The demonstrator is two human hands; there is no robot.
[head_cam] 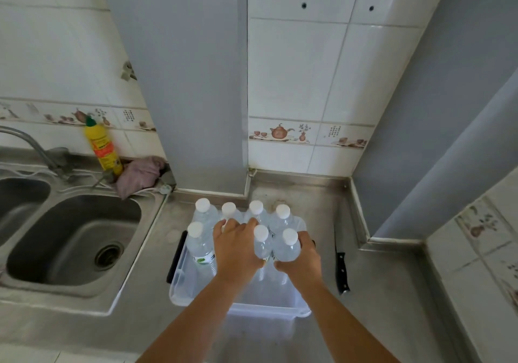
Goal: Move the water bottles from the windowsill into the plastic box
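A clear plastic box (196, 298) with a black handle on its left side sits on the steel counter. Several clear water bottles with white caps stand upright inside it, such as the front-left one (200, 247). My left hand (234, 246) rests over a bottle in the middle, its fingers reaching toward the back row; the bottle under it is mostly hidden. My right hand (304, 259) is wrapped around the front-right bottle (287, 246), next to another bottle (262, 243). No windowsill shows in view.
A double steel sink (70, 239) with a tap lies to the left. A yellow detergent bottle (103, 146) and a pink cloth (140, 174) stand behind it. A black-handled knife (341, 267) lies on the counter right of the box. Tiled walls close in behind and right.
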